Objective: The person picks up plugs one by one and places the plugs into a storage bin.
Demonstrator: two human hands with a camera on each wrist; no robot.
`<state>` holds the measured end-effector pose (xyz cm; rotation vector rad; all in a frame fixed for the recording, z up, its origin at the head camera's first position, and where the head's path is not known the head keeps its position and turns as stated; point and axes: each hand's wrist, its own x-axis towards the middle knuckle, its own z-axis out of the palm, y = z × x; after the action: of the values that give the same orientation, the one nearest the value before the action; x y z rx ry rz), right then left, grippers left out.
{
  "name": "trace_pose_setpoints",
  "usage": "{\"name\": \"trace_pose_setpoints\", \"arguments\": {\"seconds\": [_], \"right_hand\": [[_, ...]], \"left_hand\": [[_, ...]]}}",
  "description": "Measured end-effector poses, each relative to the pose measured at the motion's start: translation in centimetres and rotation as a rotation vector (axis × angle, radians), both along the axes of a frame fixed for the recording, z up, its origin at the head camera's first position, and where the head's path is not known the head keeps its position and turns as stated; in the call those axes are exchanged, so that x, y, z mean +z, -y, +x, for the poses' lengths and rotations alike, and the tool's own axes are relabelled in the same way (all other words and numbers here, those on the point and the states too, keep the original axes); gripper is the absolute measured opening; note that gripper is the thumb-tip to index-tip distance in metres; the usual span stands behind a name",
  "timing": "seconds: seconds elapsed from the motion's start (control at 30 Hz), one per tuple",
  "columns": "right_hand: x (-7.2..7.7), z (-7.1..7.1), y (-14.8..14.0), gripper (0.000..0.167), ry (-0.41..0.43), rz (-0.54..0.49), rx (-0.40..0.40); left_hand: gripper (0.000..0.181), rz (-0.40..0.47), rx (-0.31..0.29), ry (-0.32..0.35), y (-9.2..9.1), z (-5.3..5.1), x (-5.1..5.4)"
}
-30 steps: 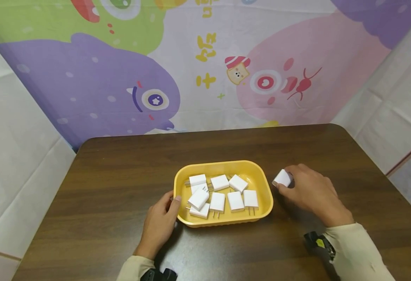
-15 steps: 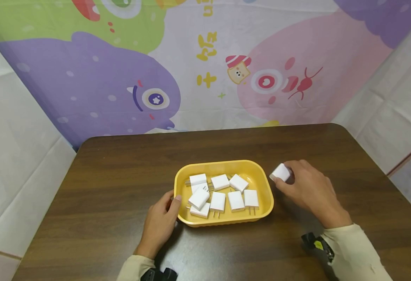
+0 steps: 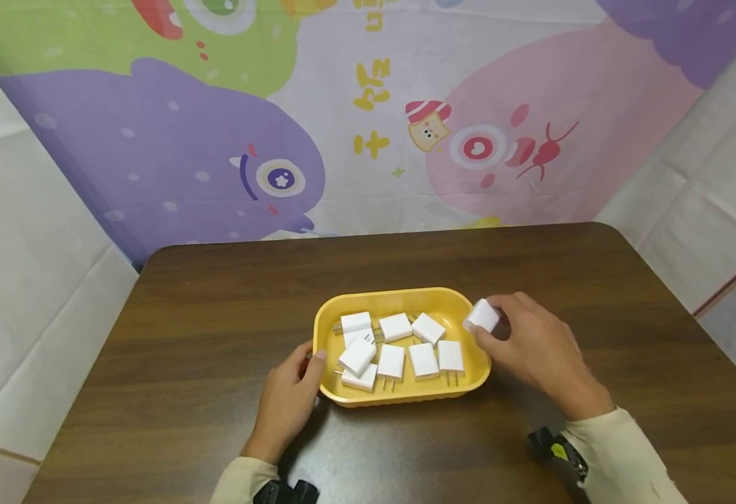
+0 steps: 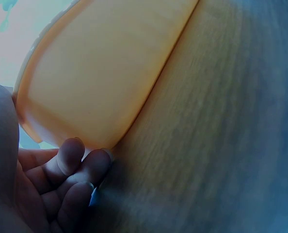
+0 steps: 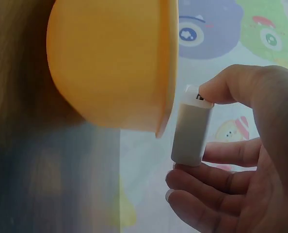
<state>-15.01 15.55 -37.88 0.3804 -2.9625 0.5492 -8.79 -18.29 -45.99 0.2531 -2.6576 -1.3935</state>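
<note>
A yellow plastic tray (image 3: 399, 397) stands on the table, with several white charger plugs (image 3: 391, 362) lying loose inside. My left hand (image 3: 287, 406) grips the tray's left end, thumb on the rim; the left wrist view has its curled fingers (image 4: 70, 156) against the outer wall. Between thumb and fingers, my right hand (image 3: 541, 350) pinches another white charger plug (image 3: 483, 316) just over the tray's right rim. Seen in the right wrist view, this charger (image 5: 191, 133) is upright, thumb on one end and fingertips at the other, apart from the tray wall (image 5: 115, 63).
The dark wooden table (image 3: 248, 280) ends at a cartoon-printed cloth (image 3: 368, 189) behind it. White sheets (image 3: 34, 280) hang at both sides. Each wrist wears a black camera strap (image 3: 286, 492).
My right hand has moved left with the pinched charger, from beside the tray to over its right rim. The left hand and the tray have stayed in place.
</note>
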Motion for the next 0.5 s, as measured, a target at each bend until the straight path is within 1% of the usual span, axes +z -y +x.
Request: {"name": "trace_pose_setpoints", "arguments": {"seconds": [0.3, 0.5], "right_hand": [[0.4, 0.7, 1.3, 0.054, 0.003, 0.007, 0.023], [0.2, 1.2, 2.4, 0.053, -0.048, 0.007, 0.080]], "left_hand": [[0.038, 0.011, -0.009, -0.002, 0.0, -0.1, -0.2], [0.038, 0.010, -0.005, 0.004, 0.1, -0.1, -0.1]]}}
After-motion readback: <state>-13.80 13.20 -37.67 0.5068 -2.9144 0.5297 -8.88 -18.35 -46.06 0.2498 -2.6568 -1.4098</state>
